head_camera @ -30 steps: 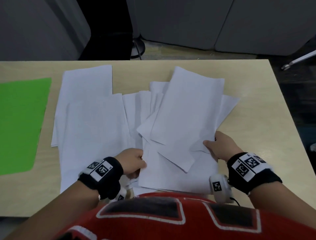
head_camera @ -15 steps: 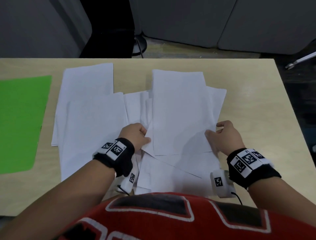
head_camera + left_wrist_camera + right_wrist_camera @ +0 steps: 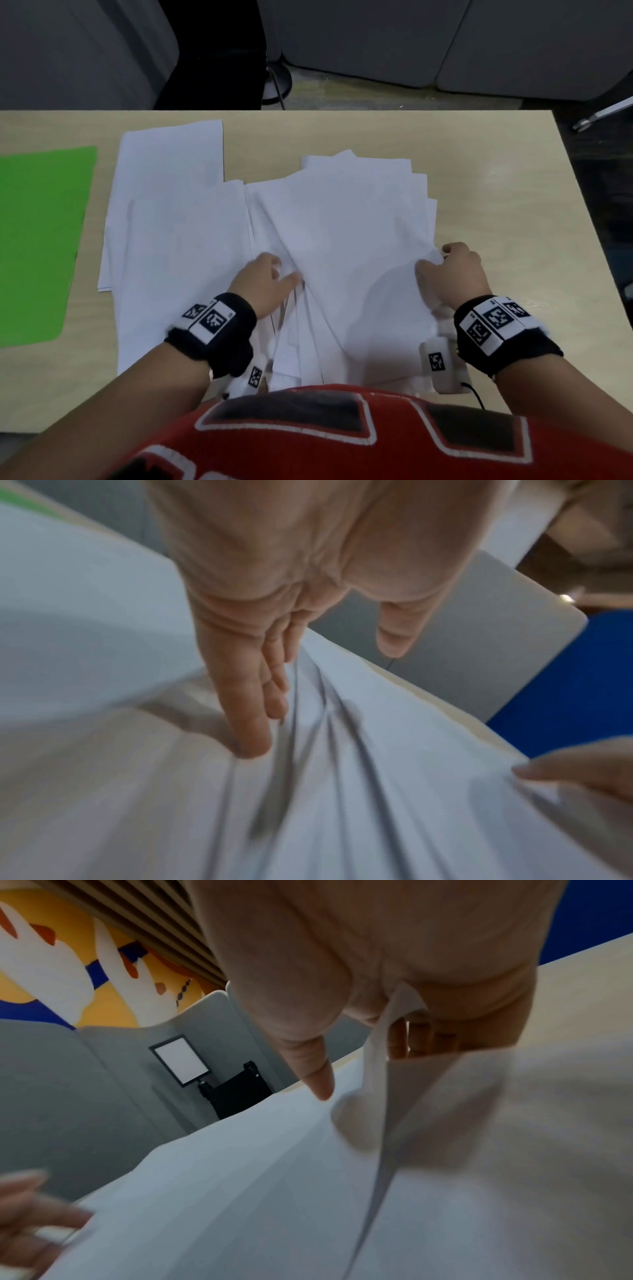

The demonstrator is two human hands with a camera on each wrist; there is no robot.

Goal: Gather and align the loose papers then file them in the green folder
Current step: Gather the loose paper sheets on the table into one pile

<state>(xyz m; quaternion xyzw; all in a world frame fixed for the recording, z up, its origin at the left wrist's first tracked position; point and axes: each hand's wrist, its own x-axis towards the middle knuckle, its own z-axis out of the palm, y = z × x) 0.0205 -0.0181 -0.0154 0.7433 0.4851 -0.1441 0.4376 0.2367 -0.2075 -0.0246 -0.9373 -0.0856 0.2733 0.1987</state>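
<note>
A green folder [image 3: 41, 240] lies flat at the table's left. Two or three loose white sheets [image 3: 171, 222] lie overlapped beside it. In the middle, a roughly squared pile of papers [image 3: 352, 240] bows up between my hands. My left hand [image 3: 274, 277] presses straight fingers [image 3: 253, 737] against the pile's left edges, thumb lifted off. On the right edge, my right hand [image 3: 442, 260] pinches the papers [image 3: 387, 1096], thumb on top and fingers [image 3: 421, 1039] curled underneath.
Bare light wood table [image 3: 507, 205] shows to the right of the pile and along the far edge. Beyond the table stand grey partitions and a dark chair base [image 3: 274, 82]. The pile's near end reaches my body at the front edge.
The fanned, crooked sheets in the middle have been turned and drawn into a squarer pile. Both hands slid away from me along its sides. The left sheets and folder stayed put.
</note>
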